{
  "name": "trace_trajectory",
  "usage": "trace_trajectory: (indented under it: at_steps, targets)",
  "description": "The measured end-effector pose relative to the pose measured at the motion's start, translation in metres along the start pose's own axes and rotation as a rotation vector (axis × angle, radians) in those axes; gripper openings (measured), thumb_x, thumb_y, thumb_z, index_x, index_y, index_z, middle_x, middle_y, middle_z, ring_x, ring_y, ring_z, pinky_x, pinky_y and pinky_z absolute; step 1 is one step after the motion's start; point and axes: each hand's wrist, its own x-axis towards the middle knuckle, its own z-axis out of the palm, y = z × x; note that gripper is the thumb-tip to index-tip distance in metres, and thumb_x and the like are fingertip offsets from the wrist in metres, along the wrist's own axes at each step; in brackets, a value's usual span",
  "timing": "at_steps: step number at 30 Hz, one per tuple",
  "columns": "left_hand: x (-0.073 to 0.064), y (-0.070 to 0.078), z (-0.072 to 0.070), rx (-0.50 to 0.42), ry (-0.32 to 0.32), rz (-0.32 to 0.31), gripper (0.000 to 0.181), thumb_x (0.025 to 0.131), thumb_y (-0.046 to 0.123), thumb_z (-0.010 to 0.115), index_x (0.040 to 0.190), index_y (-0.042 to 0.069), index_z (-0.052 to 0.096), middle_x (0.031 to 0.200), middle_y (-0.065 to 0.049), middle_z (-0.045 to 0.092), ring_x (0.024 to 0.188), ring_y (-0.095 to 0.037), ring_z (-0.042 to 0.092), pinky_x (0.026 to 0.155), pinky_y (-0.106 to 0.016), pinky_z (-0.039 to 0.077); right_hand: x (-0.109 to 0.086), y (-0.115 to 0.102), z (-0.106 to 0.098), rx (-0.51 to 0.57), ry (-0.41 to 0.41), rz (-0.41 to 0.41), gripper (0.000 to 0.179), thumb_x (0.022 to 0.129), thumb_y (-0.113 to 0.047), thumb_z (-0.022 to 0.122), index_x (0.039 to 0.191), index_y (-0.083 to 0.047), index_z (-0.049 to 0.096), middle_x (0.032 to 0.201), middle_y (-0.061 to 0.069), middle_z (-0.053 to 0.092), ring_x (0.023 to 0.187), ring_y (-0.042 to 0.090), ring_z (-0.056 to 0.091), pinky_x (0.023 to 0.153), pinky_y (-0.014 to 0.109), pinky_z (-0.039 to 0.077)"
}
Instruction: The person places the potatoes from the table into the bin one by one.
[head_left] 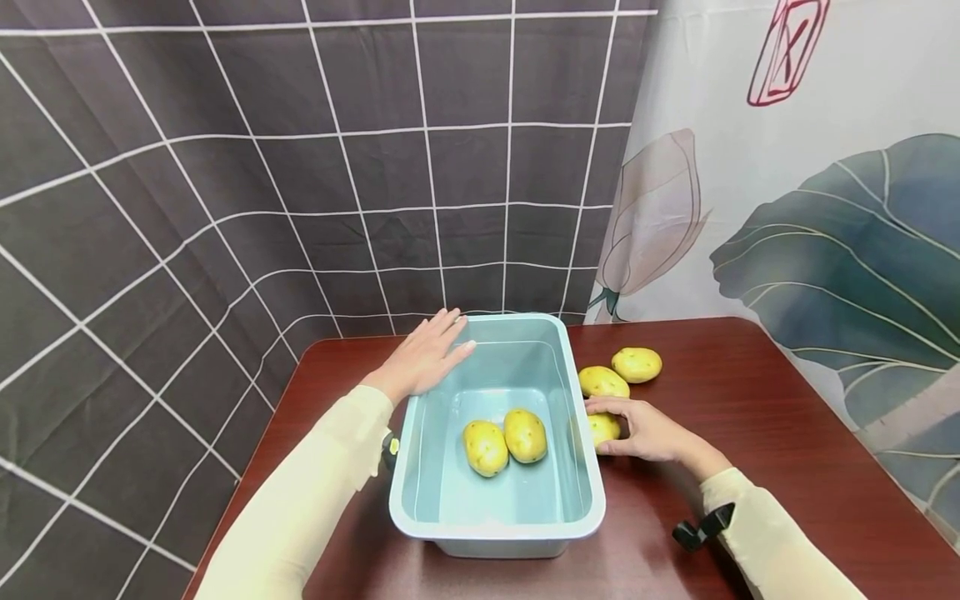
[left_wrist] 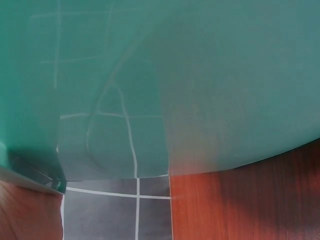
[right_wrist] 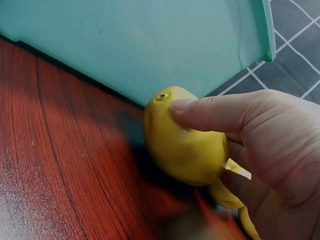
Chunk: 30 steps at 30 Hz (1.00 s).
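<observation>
A light blue plastic tub [head_left: 487, 531] stands on the table with two yellow potatoes, a left one [head_left: 485, 448] and a right one [head_left: 525, 435], lying side by side on its floor. My left hand [head_left: 423, 354] rests on the tub's left rim toward the back, fingers extended. Beside the tub's right wall, my right hand [head_left: 648, 427] grips another potato [right_wrist: 182, 142] between thumb and fingers. In the right wrist view that potato is close to the tub's outer wall. Two more potatoes, a nearer one [head_left: 602, 381] and a farther one [head_left: 637, 364], lie just beyond the right hand.
The dark red wooden table [head_left: 720, 375] carries everything. Behind it hangs a dark curtain with a white grid [head_left: 465, 175], and to the right a pale curtain with a leaf print [head_left: 847, 258]. A black strap [head_left: 703, 527] sits on the right sleeve.
</observation>
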Motion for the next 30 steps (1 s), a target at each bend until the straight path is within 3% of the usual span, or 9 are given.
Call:
trace_trajectory:
  at_steps: [12,25,30]
  targets:
    - [0.0,0.001,0.001,0.008,-0.007,-0.008,0.075,0.096,0.066,0.019,0.155,0.019,0.021,0.161,0.001,0.012,0.148,-0.017,0.002,0.118,-0.039,0.005,-0.008,-0.001,-0.003,-0.032,0.009,0.004,0.051,0.078,-0.038,0.08,0.124,-0.025,0.061,0.129,-0.003,0.059,0.119,0.016,0.053,0.098,0.026,0.042]
    - [0.001,0.001,0.001,0.004,-0.002,-0.006,0.076,0.096,0.067,0.018,0.155,0.019,0.021,0.161,0.0,0.013,0.148,-0.021,0.004,0.118,-0.041,0.005,-0.036,0.011,-0.017,-0.104,0.074,-0.009,0.053,0.078,-0.037,0.08,0.124,-0.018,0.062,0.127,0.002,0.061,0.116,0.018,0.055,0.096,0.013,0.036]
    - [0.001,0.002,0.0,-0.005,-0.004,-0.01,0.075,0.096,0.066,0.02,0.155,0.019,0.022,0.161,0.0,0.013,0.148,-0.02,0.004,0.118,-0.042,0.005,-0.041,0.013,-0.022,-0.127,0.08,0.005,0.053,0.077,-0.035,0.082,0.123,-0.017,0.062,0.126,0.002,0.061,0.115,0.019,0.055,0.096,0.014,0.036]
